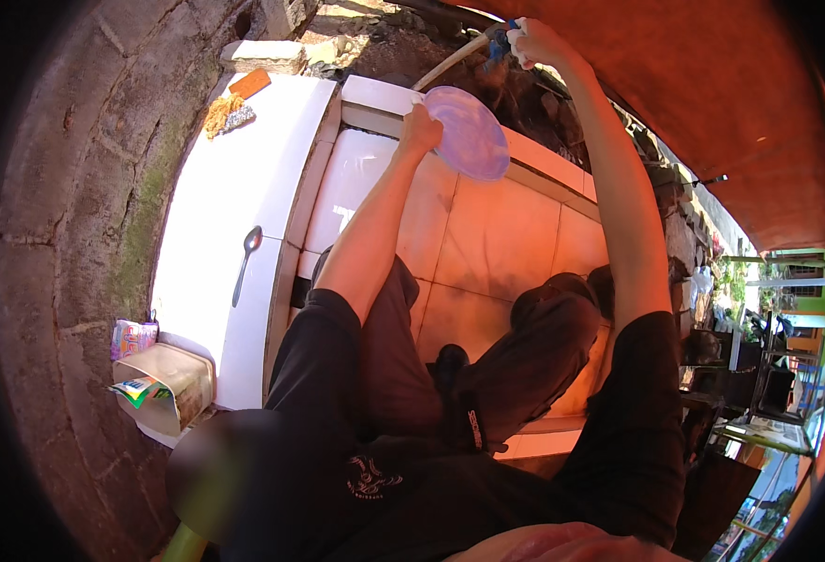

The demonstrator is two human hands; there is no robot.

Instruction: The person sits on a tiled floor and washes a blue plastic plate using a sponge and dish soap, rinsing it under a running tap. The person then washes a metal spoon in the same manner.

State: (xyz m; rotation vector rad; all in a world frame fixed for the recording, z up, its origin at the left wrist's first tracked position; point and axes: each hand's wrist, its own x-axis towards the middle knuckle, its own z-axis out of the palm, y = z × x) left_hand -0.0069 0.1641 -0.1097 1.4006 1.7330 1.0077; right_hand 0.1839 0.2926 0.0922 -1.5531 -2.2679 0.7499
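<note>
My left hand (423,131) grips the edge of a round, translucent purple plastic plate or lid (467,133), tilted above the tiled basin floor (497,228). White foam shows near the thumb. Farther up, my right hand (544,43) curls its fingers at a blue fitting (498,45) on the end of a pale pipe or pole (452,62); white foam covers the fingertips. Whether the fitting is a tap is unclear. To the left, a metal spoon (247,265) lies on the white tiled ledge (244,190).
At the ledge's far end lie an orange block (249,83), an orange scrubber (221,114) and a grey scouring pad (238,119). A stained plastic tub (186,386) holding a green packet (138,390) stands nearer, beside a purple packet (134,338). An orange sheet (721,105) hangs at right.
</note>
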